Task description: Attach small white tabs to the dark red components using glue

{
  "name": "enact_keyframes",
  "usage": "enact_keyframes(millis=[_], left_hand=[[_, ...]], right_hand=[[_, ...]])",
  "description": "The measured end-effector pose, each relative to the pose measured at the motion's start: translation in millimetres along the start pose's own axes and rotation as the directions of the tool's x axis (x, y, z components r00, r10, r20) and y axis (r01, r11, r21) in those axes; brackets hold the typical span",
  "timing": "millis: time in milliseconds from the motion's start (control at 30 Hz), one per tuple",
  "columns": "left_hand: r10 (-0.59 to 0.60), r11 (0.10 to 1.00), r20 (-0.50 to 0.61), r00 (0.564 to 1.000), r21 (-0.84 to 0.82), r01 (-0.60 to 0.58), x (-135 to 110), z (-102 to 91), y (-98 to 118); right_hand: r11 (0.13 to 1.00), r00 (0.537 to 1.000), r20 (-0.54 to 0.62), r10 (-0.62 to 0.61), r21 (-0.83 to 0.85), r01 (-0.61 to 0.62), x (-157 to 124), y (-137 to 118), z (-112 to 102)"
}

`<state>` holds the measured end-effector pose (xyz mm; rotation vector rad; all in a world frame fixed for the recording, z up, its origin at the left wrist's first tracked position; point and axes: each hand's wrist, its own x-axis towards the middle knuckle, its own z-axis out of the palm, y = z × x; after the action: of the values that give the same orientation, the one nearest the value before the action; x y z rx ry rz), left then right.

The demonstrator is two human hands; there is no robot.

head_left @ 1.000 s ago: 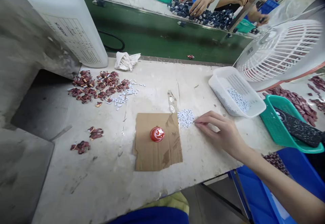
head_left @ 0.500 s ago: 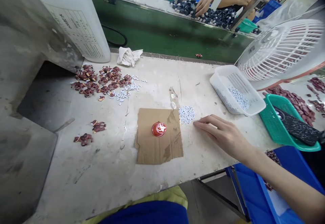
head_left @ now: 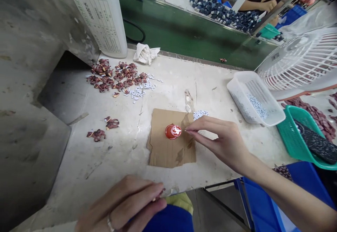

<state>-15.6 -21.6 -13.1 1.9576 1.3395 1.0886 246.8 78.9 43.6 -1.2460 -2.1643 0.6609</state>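
Observation:
My right hand [head_left: 223, 140] pinches a tiny pale piece at its fingertips, just right of a round red dish [head_left: 170, 132] of glossy red liquid. That dish sits on a square of brown cardboard [head_left: 164, 154]. Beside the cardboard, partly behind my fingers, lies a small heap of white pieces [head_left: 200, 114]. At the bottom, my left hand [head_left: 126, 204] is closed on a small brown figurine [head_left: 163, 191], mostly hidden by the fingers. Two more brown figurines [head_left: 97, 135] lie at the left, and a cluster of them [head_left: 102, 81] is farther back beside loose pale pieces [head_left: 139, 91].
A white jug [head_left: 105, 25] and a crumpled cloth [head_left: 146, 53] stand at the back left. To the right are a white basket [head_left: 237, 100], a green basket [head_left: 286, 133] holding a dark phone-like object, a fan [head_left: 302, 60] and a blue bin [head_left: 256, 204]. People work across the green divider [head_left: 173, 28].
My right hand has moved left from the white heap to the red dish, its fingertips now pinched. My left hand has entered at the bottom with a brown figurine. The view has shifted slightly.

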Motion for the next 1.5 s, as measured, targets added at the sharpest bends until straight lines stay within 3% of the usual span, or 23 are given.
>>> enact_keyframes(millis=[200,467,667,767,867,1100,1267,1400,1500], left_hand=[[-0.007,1.0,0.054,0.999,0.03,0.005,17.0,-1.4,14.2],[0.171,0.985,0.15,0.974,-0.025,-0.169,29.8,-13.1,5.9],[0.034,0.999,-0.089,0.995,-0.009,-0.035,32.6,-6.1,14.6],[-0.043,0.998,-0.153,0.987,-0.046,0.036,32.6,-0.1,22.8],[-0.109,0.992,-0.236,0.966,-0.087,0.09,30.2,9.3,28.2],[-0.11,0.99,-0.233,0.966,-0.107,0.087,21.2,29.1,32.8],[-0.084,0.994,-0.224,0.971,-0.09,0.066,21.8,25.0,31.4],[-0.081,0.996,-0.225,0.971,-0.059,0.069,27.3,14.6,30.1],[-0.038,0.999,-0.207,0.978,-0.033,0.032,29.9,11.6,27.0]], right_hand=[[0.999,0.999,0.022,-0.043,0.014,0.043,2.7,-1.4,2.6],[0.995,0.995,0.051,-0.083,-0.047,0.086,3.7,1.0,4.6],[0.999,0.999,-0.018,-0.035,-0.026,0.034,-2.2,-5.6,3.3],[0.994,0.995,-0.1,0.028,0.111,-0.017,-8.0,-21.2,8.4],[0.956,0.992,-0.104,0.066,0.293,-0.033,-14.4,-39.3,16.5],[0.898,0.997,-0.062,0.041,0.44,-0.009,-19.0,-54.6,27.4],[0.901,0.999,-0.045,0.028,0.433,-0.006,-17.9,-51.8,28.7],[0.923,1.0,0.006,-0.023,0.384,0.019,-20.8,-51.7,27.3],[0.967,0.995,0.038,-0.097,0.239,0.085,-25.3,-50.7,25.2]])
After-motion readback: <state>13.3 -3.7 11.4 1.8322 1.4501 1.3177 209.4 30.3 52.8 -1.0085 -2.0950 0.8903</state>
